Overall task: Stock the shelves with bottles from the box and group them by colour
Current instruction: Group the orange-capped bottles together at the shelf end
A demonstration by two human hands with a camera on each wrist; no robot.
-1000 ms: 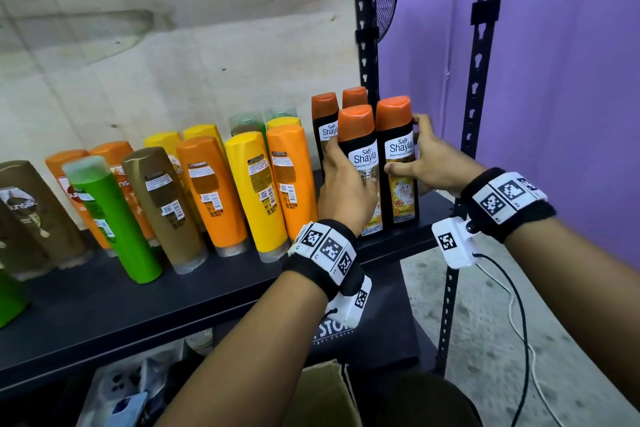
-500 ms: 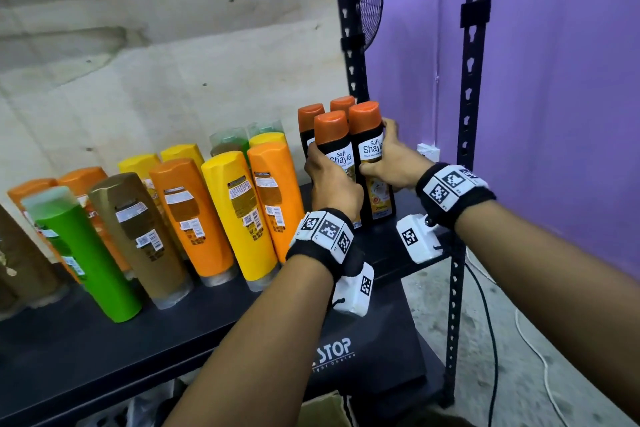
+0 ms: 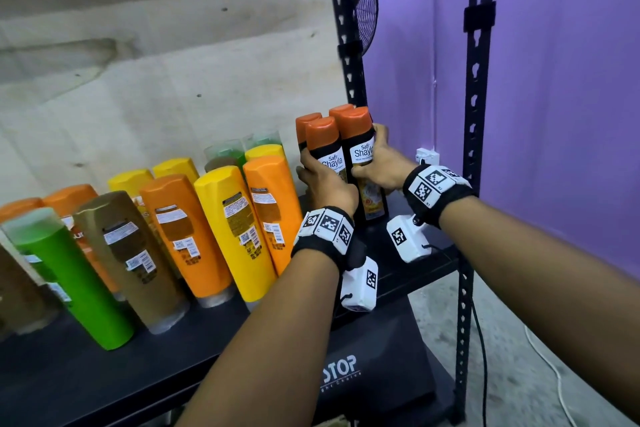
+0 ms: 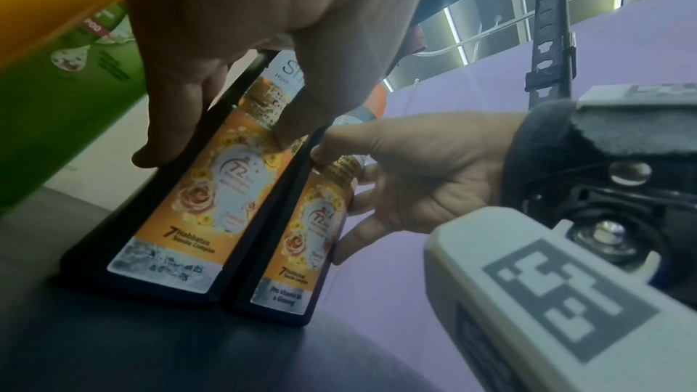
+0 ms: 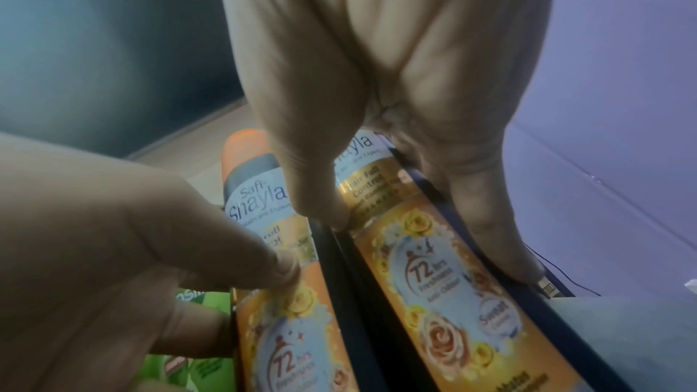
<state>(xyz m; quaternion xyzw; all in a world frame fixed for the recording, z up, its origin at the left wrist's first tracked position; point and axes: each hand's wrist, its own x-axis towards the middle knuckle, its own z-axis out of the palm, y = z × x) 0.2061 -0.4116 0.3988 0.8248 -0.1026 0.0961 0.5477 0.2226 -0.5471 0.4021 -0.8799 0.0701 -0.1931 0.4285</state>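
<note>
Several black bottles with orange caps stand at the right end of the black shelf [image 3: 104, 374]. My left hand [image 3: 322, 180] grips the front left black bottle [image 3: 330, 159], thumb on its label, fingers round its left side. My right hand [image 3: 379, 166] grips the front right black bottle [image 3: 362, 149] from the right. Both bottles stand upright, side by side and touching, shown in the left wrist view as the left bottle [image 4: 211, 198] and the right bottle [image 4: 313, 231]. In the right wrist view my right thumb presses the right bottle [image 5: 452, 294]. Two more orange-capped bottles [image 3: 341, 111] stand close behind.
Left of my hands stand rows of orange bottles [image 3: 273, 204], yellow bottles [image 3: 232, 229], a brown bottle [image 3: 128, 260] and a green bottle [image 3: 69, 281]. The rack's black uprights [image 3: 472, 114] frame the right end. A fan [image 3: 363, 0] and a purple wall lie behind, a black box [image 3: 374, 374] below.
Both hands have slid the two front black bottles back from the shelf's front edge, closer to the pair behind. The grips are unchanged.
</note>
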